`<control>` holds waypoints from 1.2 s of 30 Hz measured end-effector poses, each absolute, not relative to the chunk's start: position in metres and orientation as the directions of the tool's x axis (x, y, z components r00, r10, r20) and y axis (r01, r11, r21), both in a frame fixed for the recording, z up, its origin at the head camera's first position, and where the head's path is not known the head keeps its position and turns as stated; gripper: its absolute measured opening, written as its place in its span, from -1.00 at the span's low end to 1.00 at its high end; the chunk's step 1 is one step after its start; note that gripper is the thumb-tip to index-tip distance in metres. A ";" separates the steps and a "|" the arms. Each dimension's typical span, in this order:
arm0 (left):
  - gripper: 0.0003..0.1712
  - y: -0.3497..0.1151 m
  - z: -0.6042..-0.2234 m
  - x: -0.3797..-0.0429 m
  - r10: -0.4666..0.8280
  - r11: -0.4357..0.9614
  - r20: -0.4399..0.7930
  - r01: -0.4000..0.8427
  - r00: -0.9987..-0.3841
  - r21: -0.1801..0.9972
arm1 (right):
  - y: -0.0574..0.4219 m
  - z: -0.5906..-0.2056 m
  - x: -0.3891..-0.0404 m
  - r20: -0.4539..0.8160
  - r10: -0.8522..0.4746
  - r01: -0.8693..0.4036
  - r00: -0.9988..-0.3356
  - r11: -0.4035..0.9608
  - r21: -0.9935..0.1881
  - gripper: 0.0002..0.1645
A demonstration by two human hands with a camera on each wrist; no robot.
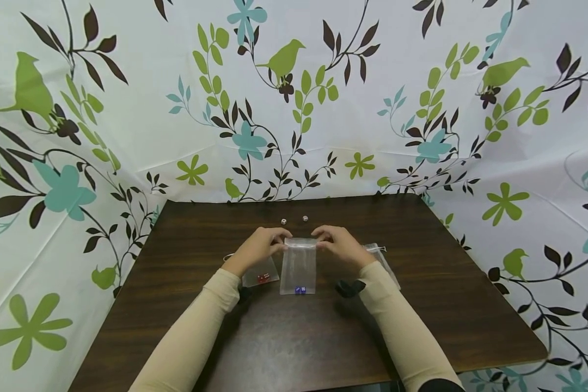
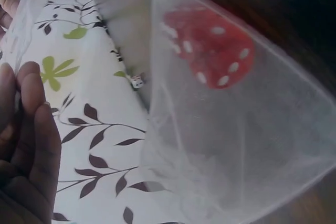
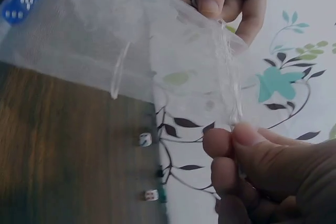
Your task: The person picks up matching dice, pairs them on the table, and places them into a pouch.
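Observation:
A sheer white drawstring pouch (image 1: 298, 269) hangs between my hands over the middle of the table, with blue dice (image 1: 300, 290) at its bottom. My left hand (image 1: 258, 247) pinches one top corner of the pouch between thumb and fingers. The opposite top corner is pinched by my right hand (image 1: 344, 247). In the right wrist view, the gathered top edge of the pouch (image 3: 228, 72) is stretched between both hands. Beside my left forearm lies a second sheer pouch (image 1: 252, 276) containing red dice (image 1: 263, 278), seen large in the left wrist view.
Two small white dice, a left one (image 1: 283, 221) and a right one (image 1: 305, 218), sit near the back of the dark wooden table (image 1: 294, 343). Another sheer pouch (image 1: 383, 261) lies partly hidden under my right wrist. A patterned curtain (image 1: 294, 163) hangs behind the table.

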State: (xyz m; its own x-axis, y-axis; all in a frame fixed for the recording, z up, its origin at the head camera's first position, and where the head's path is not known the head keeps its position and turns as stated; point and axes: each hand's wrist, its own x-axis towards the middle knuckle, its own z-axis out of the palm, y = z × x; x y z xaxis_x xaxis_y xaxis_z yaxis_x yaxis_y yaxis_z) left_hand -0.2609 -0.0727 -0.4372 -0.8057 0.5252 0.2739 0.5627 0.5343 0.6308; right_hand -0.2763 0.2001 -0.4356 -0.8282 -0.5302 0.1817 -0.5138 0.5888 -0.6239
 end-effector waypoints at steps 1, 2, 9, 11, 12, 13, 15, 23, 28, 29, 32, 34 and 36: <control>-0.65 -0.072 -0.439 -0.263 0.520 0.540 0.266 0.554 -0.811 0.633 | 0.200 -0.438 -0.278 0.183 -0.525 -0.513 -0.831 0.597 -0.617 -0.73; -0.64 -0.072 -0.441 -0.264 0.519 0.551 0.263 0.554 -0.813 0.625 | 0.200 -0.441 -0.280 0.184 -0.520 -0.512 -0.834 0.606 -0.609 -0.78; -0.67 -0.069 -0.452 -0.270 0.484 0.626 0.240 0.525 -0.841 0.577 | 0.198 -0.461 -0.289 0.142 -0.496 -0.473 -0.856 0.645 -0.600 -0.93; -0.68 -0.068 -0.455 -0.271 0.468 0.638 0.227 0.504 -0.854 0.582 | 0.198 -0.465 -0.289 0.126 -0.494 -0.462 -0.860 0.649 -0.605 -0.92; -0.69 -0.068 -0.456 -0.272 0.461 0.642 0.224 0.497 -0.859 0.585 | 0.198 -0.467 -0.289 0.123 -0.495 -0.460 -0.860 0.648 -0.607 -0.92; -0.70 -0.068 -0.458 -0.272 0.454 0.647 0.224 0.492 -0.862 0.583 | 0.199 -0.468 -0.289 0.121 -0.495 -0.459 -0.861 0.649 -0.607 -0.92; -0.72 -0.068 -0.460 -0.272 0.441 0.655 0.230 0.486 -0.868 0.579 | 0.199 -0.469 -0.289 0.118 -0.494 -0.455 -0.861 0.648 -0.611 -0.92; -0.82 -0.069 -0.464 -0.273 0.410 0.691 0.224 0.462 -0.884 0.557 | 0.202 -0.474 -0.290 0.130 -0.467 -0.448 -0.875 0.677 -0.584 -0.91; -0.84 -0.071 -0.467 -0.273 0.383 0.718 0.199 0.427 -0.902 0.550 | 0.205 -0.477 -0.290 0.128 -0.446 -0.432 -0.886 0.691 -0.579 -0.93; -0.85 -0.072 -0.468 -0.273 0.379 0.718 0.196 0.421 -0.904 0.554 | 0.206 -0.478 -0.291 0.127 -0.443 -0.428 -0.888 0.694 -0.579 -0.93; -0.86 -0.072 -0.467 -0.274 0.371 0.715 0.197 0.415 -0.907 0.563 | 0.210 -0.481 -0.292 0.112 -0.425 -0.407 -0.898 0.706 -0.580 -0.93; -0.87 -0.073 -0.466 -0.274 0.371 0.711 0.203 0.417 -0.906 0.565 | 0.214 -0.482 -0.293 0.109 -0.417 -0.398 -0.903 0.712 -0.578 -0.93; -0.87 -0.074 -0.466 -0.274 0.370 0.712 0.209 0.421 -0.905 0.562 | 0.217 -0.482 -0.293 0.106 -0.405 -0.387 -0.908 0.713 -0.585 -0.93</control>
State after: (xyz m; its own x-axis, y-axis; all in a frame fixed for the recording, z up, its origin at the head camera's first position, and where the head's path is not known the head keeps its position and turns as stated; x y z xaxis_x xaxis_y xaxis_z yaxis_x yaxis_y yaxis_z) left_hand -0.2737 -0.0735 -0.4659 -0.9052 0.3702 0.2089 0.4209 0.7120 0.5621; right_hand -0.2934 0.2169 -0.4821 -0.9081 -0.4051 0.1064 -0.3865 0.7127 -0.5854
